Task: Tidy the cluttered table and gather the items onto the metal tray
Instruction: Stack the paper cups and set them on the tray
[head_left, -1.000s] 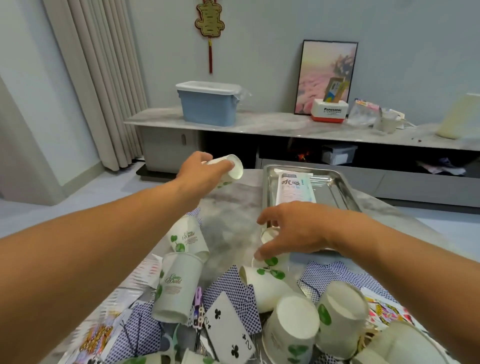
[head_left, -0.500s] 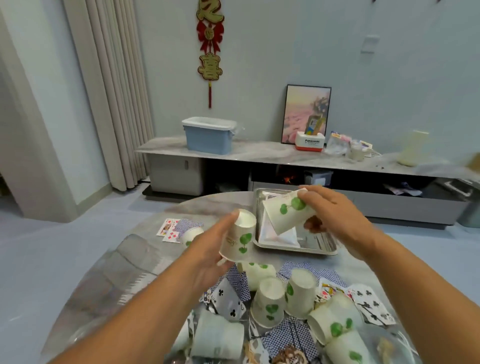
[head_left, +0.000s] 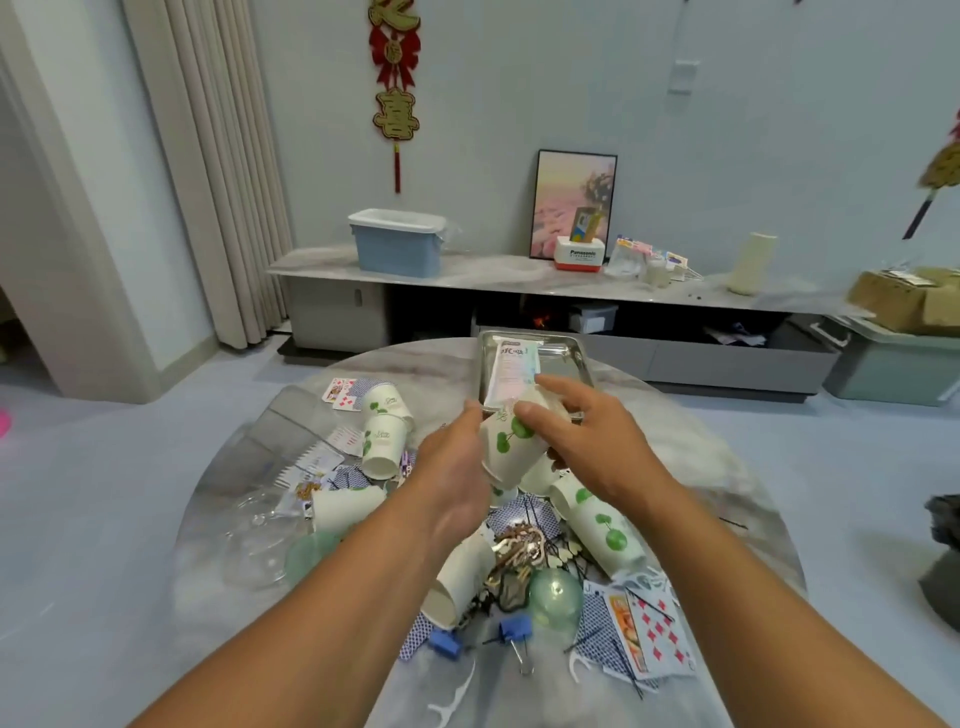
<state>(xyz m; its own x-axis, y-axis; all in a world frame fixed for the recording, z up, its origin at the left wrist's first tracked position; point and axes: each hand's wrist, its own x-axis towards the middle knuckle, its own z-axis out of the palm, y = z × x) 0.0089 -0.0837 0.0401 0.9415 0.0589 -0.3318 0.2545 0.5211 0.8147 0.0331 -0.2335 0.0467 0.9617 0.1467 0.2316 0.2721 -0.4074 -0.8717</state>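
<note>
1. The metal tray (head_left: 563, 358) sits at the far edge of your round bench (head_left: 727, 499), and a white packet (head_left: 511, 371) lies inside it along the left side.
2. Your left hand (head_left: 457, 478) and right hand (head_left: 587, 441) meet just in front of the tray, both curled round the same paper cup (head_left: 511, 447), which is white with green leaf prints and tilted; a second cup rim shows nested just below it.
3. More cups of this kind lie tipped over across the bench: two near the left (head_left: 384, 441), one on its side at the right (head_left: 605, 530), one under your left forearm (head_left: 457, 582).
4. Playing cards (head_left: 649, 623) are scattered among them, face up and face down.
5. Near you lie a blue binder clip (head_left: 514, 631), a pale green ball (head_left: 555, 597), and a tangle of gold pieces (head_left: 519, 545).
</note>
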